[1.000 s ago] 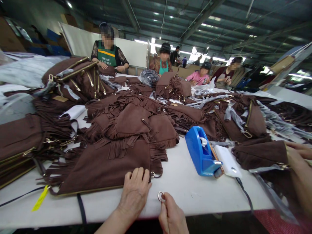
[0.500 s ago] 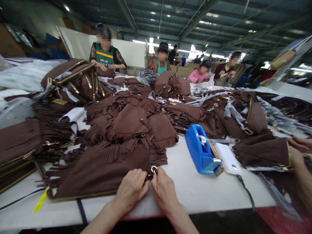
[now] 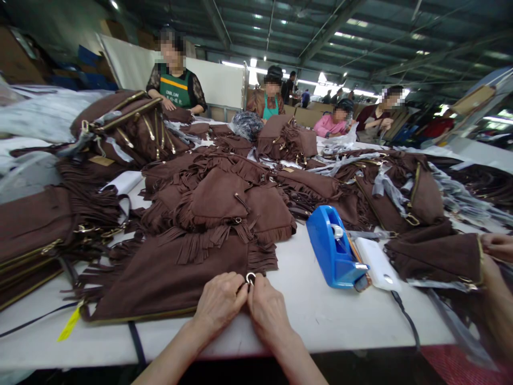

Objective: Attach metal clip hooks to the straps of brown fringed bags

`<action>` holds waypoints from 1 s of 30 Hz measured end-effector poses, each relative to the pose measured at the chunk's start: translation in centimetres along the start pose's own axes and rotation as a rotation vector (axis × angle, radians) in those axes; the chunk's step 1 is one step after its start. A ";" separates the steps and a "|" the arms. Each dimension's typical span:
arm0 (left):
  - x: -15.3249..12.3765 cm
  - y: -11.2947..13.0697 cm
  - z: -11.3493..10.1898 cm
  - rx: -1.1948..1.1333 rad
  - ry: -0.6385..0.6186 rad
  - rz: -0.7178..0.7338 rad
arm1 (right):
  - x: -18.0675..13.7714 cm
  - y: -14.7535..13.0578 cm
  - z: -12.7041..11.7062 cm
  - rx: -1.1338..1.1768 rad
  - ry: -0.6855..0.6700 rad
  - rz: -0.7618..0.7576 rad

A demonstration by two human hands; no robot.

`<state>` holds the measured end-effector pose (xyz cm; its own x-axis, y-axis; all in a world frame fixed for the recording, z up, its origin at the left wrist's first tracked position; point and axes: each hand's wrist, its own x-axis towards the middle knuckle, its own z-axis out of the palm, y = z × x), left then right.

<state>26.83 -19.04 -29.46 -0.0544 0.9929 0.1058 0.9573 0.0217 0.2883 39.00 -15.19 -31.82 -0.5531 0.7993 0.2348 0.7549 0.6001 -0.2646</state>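
Note:
A brown fringed bag lies flat at the table's front edge, its brass zip toward me. At its right corner my left hand and my right hand meet, both with fingers pinched closed. Between their fingertips a gold metal ring stands up at the bag's corner. The bit of strap or tab under the fingers is mostly covered by them. A yellow tag hangs from the bag's left corner.
Brown bags are heaped behind. A blue tape dispenser and a white power bank with a cable stand right. A co-worker's hand holds another bag at far right. Several people work across the table.
My hands have drawn closer together at the ring, and the fingertips now nearly touch. The view has shifted slightly. Across the table, the green-aproned person's hands have moved apart.

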 end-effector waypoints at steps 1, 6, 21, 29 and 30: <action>0.0 0.0 0.0 -0.004 0.001 -0.008 | 0.0 -0.1 0.0 -0.008 -0.001 0.001; 0.0 0.1 0.1 -0.018 0.008 -0.038 | 0.0 -0.4 0.1 -0.020 -0.006 0.003; -3.0 -2.5 -1.2 -0.095 -0.006 0.220 | -2.7 2.6 -2.1 1.076 -0.205 0.249; -7.6 -7.4 -1.1 0.151 0.182 0.271 | -3.2 2.3 -2.9 1.231 -0.249 0.294; -7.6 -7.7 -1.4 0.132 0.147 0.279 | -3.3 2.5 -2.8 1.241 -0.256 0.312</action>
<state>19.44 -26.96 -31.14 0.1833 0.9356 0.3017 0.9691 -0.2236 0.1046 43.74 -16.38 -30.61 -0.5696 0.8100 -0.1398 0.1123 -0.0918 -0.9894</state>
